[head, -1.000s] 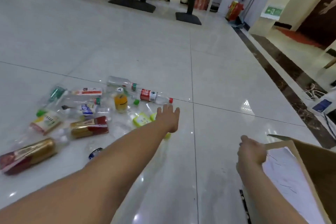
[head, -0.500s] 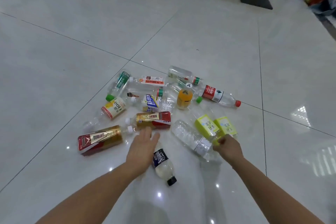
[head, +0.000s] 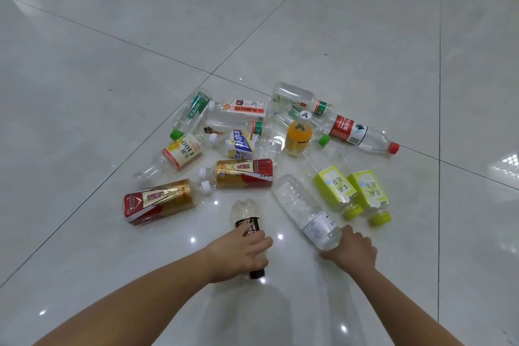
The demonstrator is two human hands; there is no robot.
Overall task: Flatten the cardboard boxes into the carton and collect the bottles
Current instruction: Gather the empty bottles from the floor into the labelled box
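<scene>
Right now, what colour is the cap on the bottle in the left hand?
Black cap on the bottle the left hand grips; head view.

we see bright, even light from overhead; pinpoint glare dots the glossy floor (head: 365, 36), focus slightly soft, shadows faint.

Both bare forearms reach forward and down from the bottom edge. Left hand (head: 238, 255) palm down, fingers curled over dark-label bottle (head: 247, 215). Right hand (head: 354, 253) knuckles up, fingers wrapped round near end of clear bottle (head: 302, 209).
</scene>
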